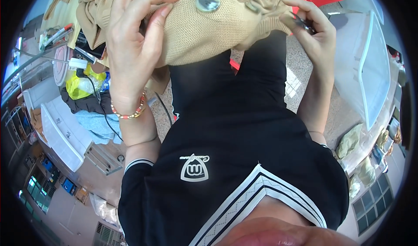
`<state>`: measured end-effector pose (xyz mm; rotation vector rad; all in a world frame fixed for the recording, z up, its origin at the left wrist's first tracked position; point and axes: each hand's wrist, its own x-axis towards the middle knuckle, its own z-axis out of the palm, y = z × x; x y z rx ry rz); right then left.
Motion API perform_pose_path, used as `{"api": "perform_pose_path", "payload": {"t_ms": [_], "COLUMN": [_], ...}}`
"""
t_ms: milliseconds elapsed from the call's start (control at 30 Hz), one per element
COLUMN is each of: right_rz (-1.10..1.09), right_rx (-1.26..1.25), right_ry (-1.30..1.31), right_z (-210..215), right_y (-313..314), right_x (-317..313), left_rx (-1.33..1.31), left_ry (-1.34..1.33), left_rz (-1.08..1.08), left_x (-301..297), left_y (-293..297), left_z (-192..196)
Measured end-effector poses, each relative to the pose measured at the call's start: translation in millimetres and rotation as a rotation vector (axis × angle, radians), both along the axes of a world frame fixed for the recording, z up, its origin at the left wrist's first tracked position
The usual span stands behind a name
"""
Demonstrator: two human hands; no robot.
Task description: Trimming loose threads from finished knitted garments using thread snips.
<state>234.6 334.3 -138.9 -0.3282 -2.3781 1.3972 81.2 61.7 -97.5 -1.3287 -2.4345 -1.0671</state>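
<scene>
The beige knit (196, 39) spans from eleven o'clock to one, over the dark trousers (265, 67) of the seated person; it is likely kept there so that the knees can carry some of its weight and the surface faces the eyes. A large shiny button (208, 3) lies face up near twelve o'clock, between the two hands; the cloth beneath it looks rounded and fairly smooth, probably because it is supported from both sides.

The left hand (137, 30), between ten and eleven o'clock, has its grip on the knit's left edge; thumb and forefinger bend over the cloth, their tips pointing toward one o'clock, and the forearm rises steeply from eight, a bracelet (130, 111) around the wrist; this seems the steadying hand.

The right hand (315, 30), near two o'clock, grasps a small dark tool (306, 25) between thumb and curled fingers; blur hides its kind; the fingertips reach the knit's gathered right end, though I cannot tell whether they pinch it too; the wrist bends inward, perhaps to keep the tool close to the cloth.
</scene>
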Motion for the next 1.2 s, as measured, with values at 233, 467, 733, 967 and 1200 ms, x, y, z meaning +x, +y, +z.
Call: {"api": "perform_pose_path", "payload": {"t_ms": [233,467,733,967,1200], "right_rz": [0.218,0.612,0.583,0.301,0.512], "right_rx": [0.165,0.132,0.024,0.031,0.005], "right_ry": [0.23,0.771,0.725,0.264,0.7], "right_z": [18.2,-14.7,-24.4,-5.6,-14.9], "right_y": [-39.1,-37.8,-42.2,-51.3,-50.4], "right_x": [-24.6,-77.9,-77.7,-60.7,-75.2], "left_rx": [0.105,-0.01,0.089,0.254,0.278], "left_ry": [-0.01,-0.053,-0.175,-0.186,-0.198], "left_rz": [0.012,0.067,0.055,0.091,0.048], "left_x": [23.7,33.2,29.4,24.3,16.8], "left_y": [15.4,25.7,28.2,35.0,39.2], "left_z": [0.0,8.2,3.9,-8.5,-12.8]}}
